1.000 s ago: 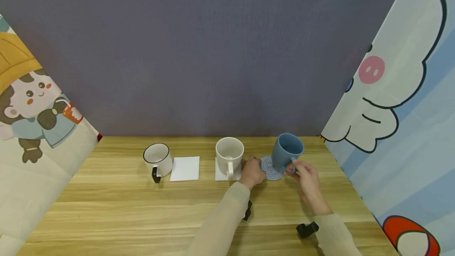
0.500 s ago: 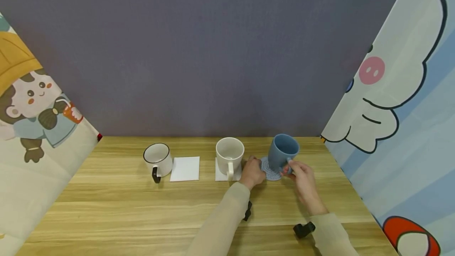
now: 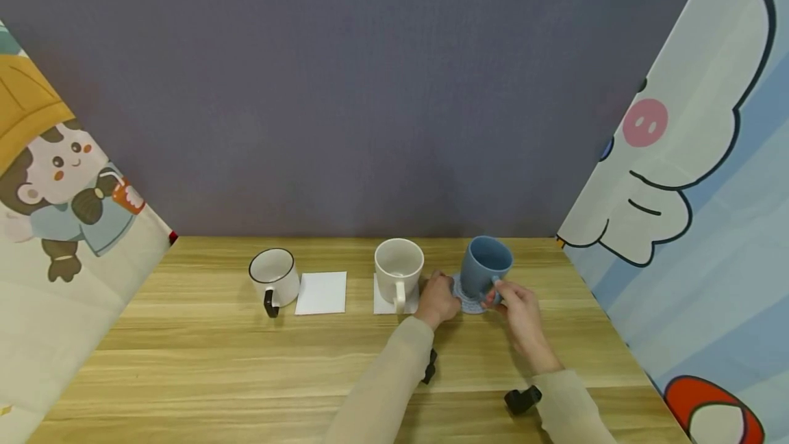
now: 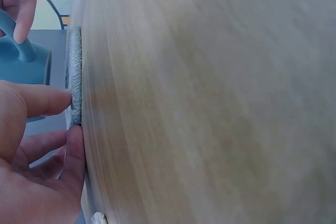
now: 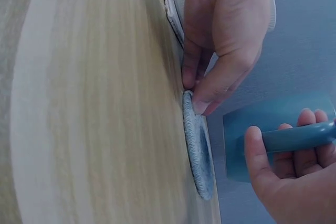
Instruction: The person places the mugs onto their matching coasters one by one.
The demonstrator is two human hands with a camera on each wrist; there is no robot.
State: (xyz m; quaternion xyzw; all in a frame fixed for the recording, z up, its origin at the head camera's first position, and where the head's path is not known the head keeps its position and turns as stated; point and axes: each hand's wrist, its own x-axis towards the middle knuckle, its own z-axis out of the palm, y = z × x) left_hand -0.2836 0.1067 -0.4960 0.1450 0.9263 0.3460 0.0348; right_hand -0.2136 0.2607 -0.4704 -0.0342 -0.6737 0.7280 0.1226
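Observation:
My right hand (image 3: 520,314) grips the handle of a blue mug (image 3: 479,274), which is held over a round blue woven coaster (image 3: 471,305) at the table's right. A narrow gap between the mug (image 5: 278,114) and the coaster (image 5: 197,153) shows in the right wrist view. At the coaster's left edge, my left hand (image 3: 439,299) pinches the rim, its thumb (image 4: 50,100) on top and a fingertip low against the side. The coaster lies on the wooden table (image 3: 246,375). Part of its top is hidden behind the mug in the head view.
Just left of my left hand, a cream mug (image 3: 394,273) stands on a white square coaster (image 3: 382,303). Farther left lie a bare white square coaster (image 3: 320,293) and a white mug with a black rim (image 3: 280,286). A grey panel (image 3: 370,88) rises behind the table.
The blue mug has moved left and slightly lower, from the coaster's right side to above it. My left hand has stayed at the coaster's edge.

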